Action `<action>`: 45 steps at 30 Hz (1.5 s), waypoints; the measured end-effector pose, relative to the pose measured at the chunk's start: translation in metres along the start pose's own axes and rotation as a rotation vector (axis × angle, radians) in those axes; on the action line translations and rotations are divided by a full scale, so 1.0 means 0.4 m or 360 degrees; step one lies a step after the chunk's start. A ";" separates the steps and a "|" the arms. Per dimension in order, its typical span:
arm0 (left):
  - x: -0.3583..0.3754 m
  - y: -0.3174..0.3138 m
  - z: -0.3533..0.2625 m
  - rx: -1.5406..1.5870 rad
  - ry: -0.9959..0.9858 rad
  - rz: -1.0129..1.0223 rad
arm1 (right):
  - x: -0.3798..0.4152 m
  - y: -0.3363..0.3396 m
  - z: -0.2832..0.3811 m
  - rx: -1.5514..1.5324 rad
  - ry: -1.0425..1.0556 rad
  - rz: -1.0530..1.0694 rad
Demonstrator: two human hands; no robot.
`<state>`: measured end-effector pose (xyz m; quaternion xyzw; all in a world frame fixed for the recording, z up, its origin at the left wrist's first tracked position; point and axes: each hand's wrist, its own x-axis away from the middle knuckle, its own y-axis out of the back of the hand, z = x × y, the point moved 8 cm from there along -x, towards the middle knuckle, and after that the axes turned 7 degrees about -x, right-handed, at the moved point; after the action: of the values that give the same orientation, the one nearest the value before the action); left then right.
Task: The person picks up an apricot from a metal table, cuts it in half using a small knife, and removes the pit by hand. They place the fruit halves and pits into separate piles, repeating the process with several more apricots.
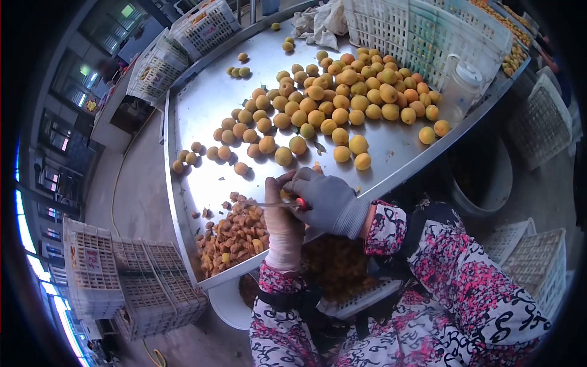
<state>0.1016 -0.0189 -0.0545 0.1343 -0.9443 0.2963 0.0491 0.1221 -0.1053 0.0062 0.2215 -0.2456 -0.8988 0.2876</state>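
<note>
Hands meet at about 6 o'clock on the steel counter [202, 110]. Right hand [327, 199], grey glove, has its grip closed round a small red-handled knife [287, 204], blade pointing to 9 o'clock. Left hand [282, 223], pale glove, curls tight on an apricot [285, 194] that's mostly hidden, only a yellow sliver shows. Pits pile [235, 235] sits at 8 o'clock, loose apricots [330, 104] spread toward 12. Can't really see the cut itself.

Dull brushed-metal table [202, 110]; white plastic lattice crates [422, 30]; grey knitted cloth glove [330, 202]
</note>
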 end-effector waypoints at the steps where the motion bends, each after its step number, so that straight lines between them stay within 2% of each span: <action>1: 0.004 0.007 -0.002 -0.0089 0.0006 -0.0077 | 0.001 -0.009 -0.003 0.0001 0.0005 0.0000; 6: 0.005 0.017 -0.011 -0.0134 0.0009 -0.0180 | -0.003 -0.031 -0.021 -0.0104 -0.0058 0.0081; 10: 0.009 0.017 0.002 -0.0105 0.0147 -0.0104 | -0.011 -0.031 -0.022 -0.0125 -0.0027 0.0114; 12: 0.008 0.019 0.014 -0.0031 0.0220 -0.0068 | -0.008 -0.036 -0.037 -0.0213 -0.0257 0.0204; 14: 0.006 0.016 0.034 0.0095 0.0340 -0.0054 | -0.008 -0.036 -0.038 -0.0234 -0.0296 0.0221; 18: 0.019 -0.012 0.020 0.0130 0.0281 0.0052 | -0.008 -0.031 -0.034 -0.0295 -0.0395 0.0244; 21: 0.016 -0.010 0.011 0.0125 0.0264 0.0000 | -0.016 -0.034 -0.034 -0.0395 -0.0266 0.0173; 23: 0.017 -0.006 -0.010 -0.0097 0.0209 -0.0029 | -0.019 -0.040 -0.043 -0.0539 -0.0199 0.0100; 25: -0.008 0.008 -0.080 -0.0914 -0.0364 -0.0027 | -0.018 -0.021 -0.025 -0.0689 0.0024 -0.0035; 26: 0.003 0.007 -0.098 -0.1282 -0.0583 -0.0074 | -0.021 -0.020 -0.039 -0.0650 -0.0008 -0.0052; 27: 0.005 0.002 -0.110 -0.1217 -0.0856 -0.0062 | -0.021 -0.011 -0.037 -0.0561 0.0001 -0.0076; 28: -0.011 0.033 -0.111 -0.1560 -0.0527 -0.0219 | -0.022 0.004 -0.022 -0.0473 0.0010 -0.0104; 30: -0.010 0.040 -0.143 -0.2304 -0.0332 -0.0446 | -0.010 0.011 0.017 -0.0447 -0.0057 -0.0068; 31: -0.013 0.038 -0.159 -0.2298 -0.0331 -0.0461 | 0.003 -0.012 0.046 -0.0483 -0.0008 0.0117; 33: -0.022 0.056 -0.162 -0.2749 -0.0049 -0.0503 | 0.038 -0.056 0.110 -0.0610 0.0152 0.0368; 34: -0.024 0.060 -0.163 -0.2751 -0.0043 -0.0507 | 0.053 -0.085 0.125 -0.0704 0.0199 0.0379; 36: -0.030 0.072 -0.142 -0.2926 0.0151 -0.0461 | 0.077 -0.121 0.155 -0.0413 0.0280 0.0463; 37: -0.031 0.069 -0.137 -0.2947 0.0199 -0.0425 | 0.080 -0.131 0.157 -0.0416 0.0278 0.0463; 39: -0.030 0.066 -0.132 -0.2954 0.0240 -0.0416 | 0.078 -0.139 0.142 -0.0319 0.0158 0.0360; 42: -0.033 0.072 -0.120 -0.2959 0.0322 -0.0420 | 0.069 -0.154 0.143 -0.0054 -0.0010 0.0444; 45: -0.038 0.079 -0.109 -0.2936 0.0369 -0.0399 | 0.068 -0.164 0.151 0.0000 0.0008 0.0492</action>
<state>0.1077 0.0345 -0.0387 0.1127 -0.7739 -0.5656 0.2616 0.0426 -0.0566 0.0092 0.1832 -0.2761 -0.8433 0.4233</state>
